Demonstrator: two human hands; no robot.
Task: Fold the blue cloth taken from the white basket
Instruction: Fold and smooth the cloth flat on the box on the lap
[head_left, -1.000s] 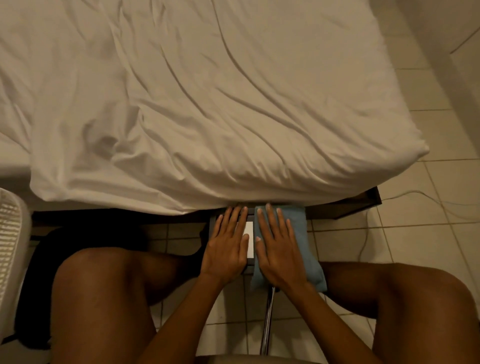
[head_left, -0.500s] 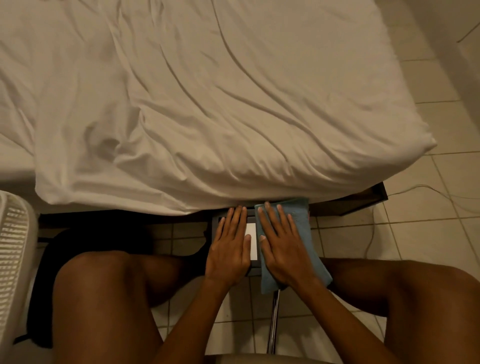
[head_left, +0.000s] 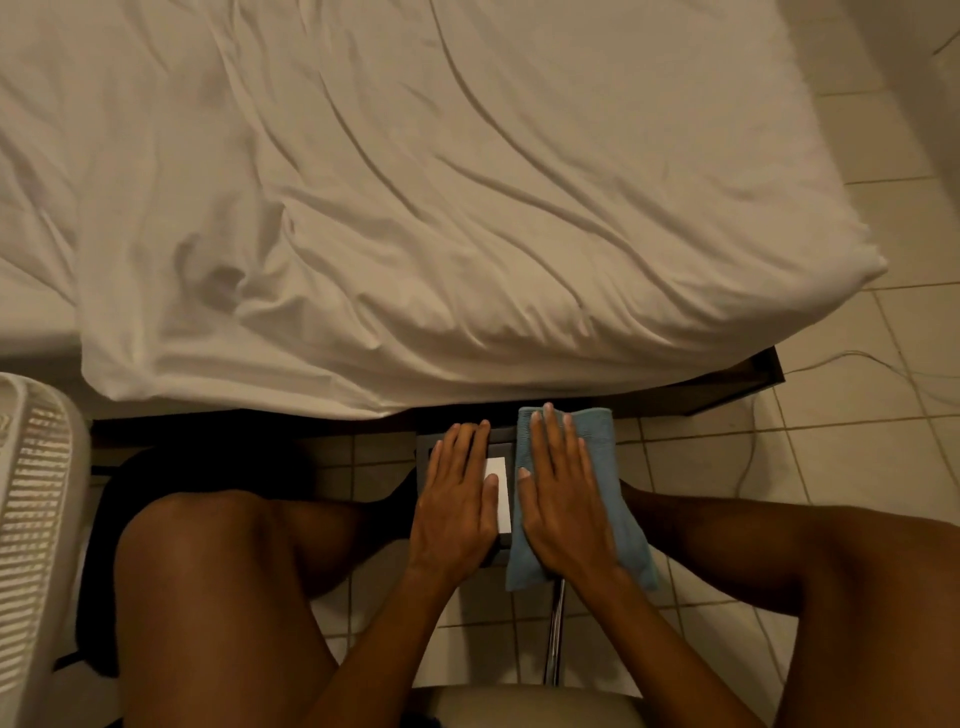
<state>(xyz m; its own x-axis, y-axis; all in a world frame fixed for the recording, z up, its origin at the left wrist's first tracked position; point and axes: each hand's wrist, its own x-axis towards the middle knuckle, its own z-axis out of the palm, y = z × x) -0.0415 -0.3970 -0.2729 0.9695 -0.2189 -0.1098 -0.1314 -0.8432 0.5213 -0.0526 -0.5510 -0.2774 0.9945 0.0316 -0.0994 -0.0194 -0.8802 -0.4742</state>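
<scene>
The blue cloth (head_left: 597, 434) lies folded into a narrow strip on a small dark stand (head_left: 426, 447) between my knees. My right hand (head_left: 563, 499) rests flat on the cloth, palm down with fingers stretched out, covering its middle. My left hand (head_left: 457, 499) lies flat beside it on the stand, fingers spread, not touching the cloth. A white label (head_left: 500, 493) shows between the two hands. The white basket (head_left: 31, 519) stands at the far left edge, only partly in view.
A bed with a rumpled white sheet (head_left: 415, 208) fills the upper view, its edge just beyond the stand. My bare knees flank the stand. A dark bag (head_left: 104, 519) sits by the basket. A thin cable (head_left: 753, 441) runs over the tiled floor at right.
Both hands stay pressed flat in the same spots. My right hand's fingers have slid slightly farther up the cloth toward the bed. The view has shifted a little.
</scene>
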